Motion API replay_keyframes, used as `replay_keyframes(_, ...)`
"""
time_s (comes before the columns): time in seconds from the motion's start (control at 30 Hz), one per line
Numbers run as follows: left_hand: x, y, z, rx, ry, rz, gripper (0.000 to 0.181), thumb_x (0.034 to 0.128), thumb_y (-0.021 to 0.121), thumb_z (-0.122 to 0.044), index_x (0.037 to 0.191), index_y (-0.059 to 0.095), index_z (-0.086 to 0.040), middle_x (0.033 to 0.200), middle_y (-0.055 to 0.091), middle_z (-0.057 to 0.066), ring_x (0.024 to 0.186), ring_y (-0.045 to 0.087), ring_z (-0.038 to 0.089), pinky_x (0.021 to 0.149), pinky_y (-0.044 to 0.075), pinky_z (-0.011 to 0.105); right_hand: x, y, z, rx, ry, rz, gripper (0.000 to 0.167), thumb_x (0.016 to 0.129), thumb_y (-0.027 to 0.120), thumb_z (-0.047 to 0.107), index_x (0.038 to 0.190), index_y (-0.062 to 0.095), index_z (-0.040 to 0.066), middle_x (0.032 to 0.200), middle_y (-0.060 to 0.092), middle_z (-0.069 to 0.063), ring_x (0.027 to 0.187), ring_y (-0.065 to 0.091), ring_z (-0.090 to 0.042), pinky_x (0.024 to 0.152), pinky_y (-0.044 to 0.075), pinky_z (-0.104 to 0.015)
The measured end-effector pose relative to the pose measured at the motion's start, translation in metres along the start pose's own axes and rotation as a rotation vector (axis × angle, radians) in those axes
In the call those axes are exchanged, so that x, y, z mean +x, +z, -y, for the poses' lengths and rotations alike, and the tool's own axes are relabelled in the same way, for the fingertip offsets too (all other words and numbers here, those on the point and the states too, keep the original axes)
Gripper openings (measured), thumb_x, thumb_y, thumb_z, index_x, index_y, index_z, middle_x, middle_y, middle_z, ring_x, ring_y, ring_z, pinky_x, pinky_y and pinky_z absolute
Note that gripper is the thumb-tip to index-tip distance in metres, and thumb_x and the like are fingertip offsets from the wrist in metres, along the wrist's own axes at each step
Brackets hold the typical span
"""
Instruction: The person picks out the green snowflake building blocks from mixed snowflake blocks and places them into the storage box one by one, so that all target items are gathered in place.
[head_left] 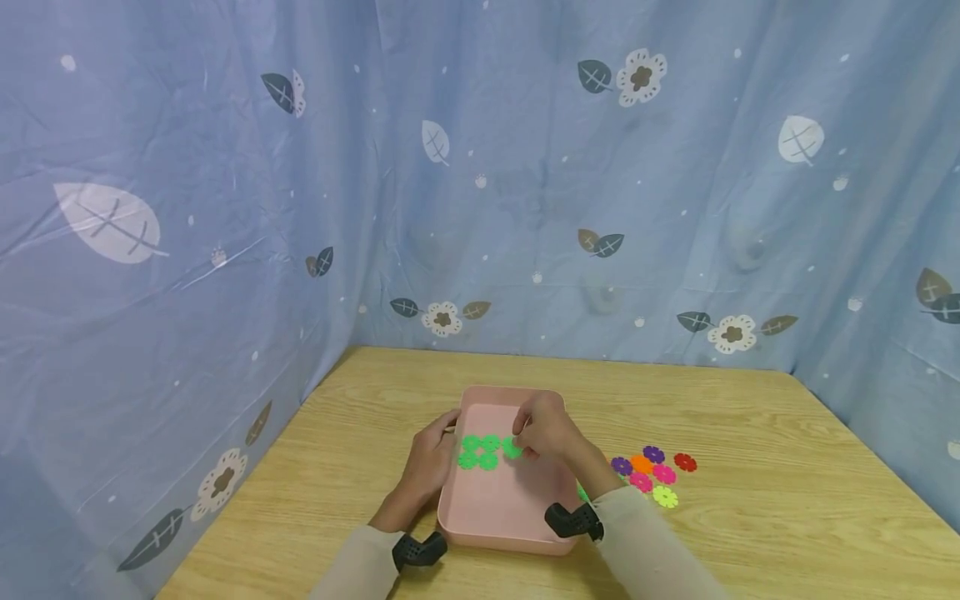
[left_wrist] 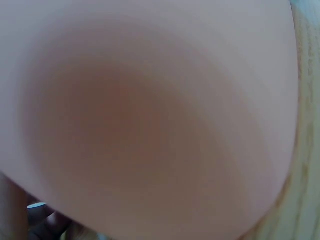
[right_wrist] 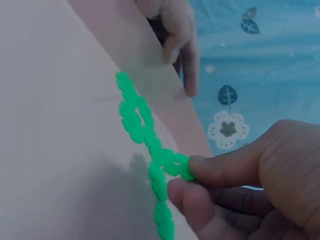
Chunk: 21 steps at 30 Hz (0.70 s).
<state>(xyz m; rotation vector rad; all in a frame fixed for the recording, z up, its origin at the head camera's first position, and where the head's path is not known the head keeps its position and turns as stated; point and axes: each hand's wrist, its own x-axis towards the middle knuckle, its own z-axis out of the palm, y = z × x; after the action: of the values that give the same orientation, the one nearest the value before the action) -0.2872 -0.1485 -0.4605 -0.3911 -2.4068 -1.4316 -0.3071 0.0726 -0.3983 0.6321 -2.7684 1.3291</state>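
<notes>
A pink tray (head_left: 502, 508) lies lengthwise on the table, with several flat green flower-shaped plastic discs (head_left: 488, 461) inside it, close together. My right hand (head_left: 549, 429) is over the tray and pinches one green flower-shaped disc (right_wrist: 172, 164) between thumb and fingertips. In the right wrist view that disc touches the other green discs; whether they are joined I cannot tell. At the tray's left side, my left hand (head_left: 431, 454) holds the rim, its fingers partly outside the wall. A blurred pink surface (left_wrist: 150, 125) fills most of the left wrist view.
Right of the tray lies a loose group of flower-shaped discs: purple (head_left: 653, 454), orange (head_left: 642, 464), pink (head_left: 663, 473), red (head_left: 685, 462) and yellow-green (head_left: 665, 497). The right forearm partly covers this group. A blue patterned curtain (head_left: 525, 208) hangs behind the wooden table (head_left: 787, 500).
</notes>
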Motion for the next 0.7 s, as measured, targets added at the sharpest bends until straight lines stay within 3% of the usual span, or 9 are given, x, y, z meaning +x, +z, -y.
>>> replay_keyframes(0.23, 0.001, -0.001, -0.001, -0.015, -0.003, 0.004, 0.045, 0.1038, 0.035, -0.007, 0.145, 0.051, 0.003, 0.136, 0.061, 0.02, 0.111, 0.068, 0.031, 0.093, 0.052, 0.047, 0.0, 0.009, -0.006, -0.101, -0.069, 0.045, 0.024, 0.071, 0.076, -0.014, 0.059, 0.065, 0.003, 0.046, 0.059, -0.002, 0.039, 0.055, -0.012, 0.048, 0.048, -0.026)
replay_keyframes(0.37, 0.0, 0.0, 0.0, -0.012, 0.001, 0.002, 0.045, 0.1036, 0.035, -0.007, 0.145, 0.051, 0.004, 0.135, 0.061, 0.02, 0.112, 0.068, 0.032, 0.093, 0.053, 0.047, -0.001, 0.012, -0.01, -0.22, -0.067, 0.029, 0.026, 0.073, 0.079, -0.005, 0.056, 0.064, 0.008, 0.043, 0.053, 0.006, 0.041, 0.05, -0.01, 0.057, 0.048, -0.027)
replay_keyframes(0.5, 0.0, 0.0, 0.0, -0.011, -0.001, 0.005, 0.045, 0.1039, 0.035, -0.007, 0.145, 0.051, 0.004, 0.136, 0.061, 0.02, 0.114, 0.067, 0.031, 0.095, 0.051, 0.048, -0.003, 0.015, -0.011, -0.221, -0.016, 0.042, 0.027, 0.076, 0.079, -0.002, 0.057, 0.064, 0.009, 0.042, 0.055, 0.007, 0.039, 0.056, -0.01, 0.061, 0.054, -0.028)
replay_keyframes(0.7, 0.0, 0.001, 0.001, -0.021, -0.01, -0.001, 0.045, 0.1044, 0.036, -0.008, 0.145, 0.051, 0.003, 0.135, 0.061, 0.02, 0.114, 0.067, 0.031, 0.095, 0.051, 0.049, -0.003, 0.015, -0.008, -0.212, -0.001, 0.06, 0.028, 0.078, 0.079, -0.002, 0.058, 0.063, 0.009, 0.044, 0.058, 0.004, 0.037, 0.057, -0.01, 0.059, 0.054, -0.027)
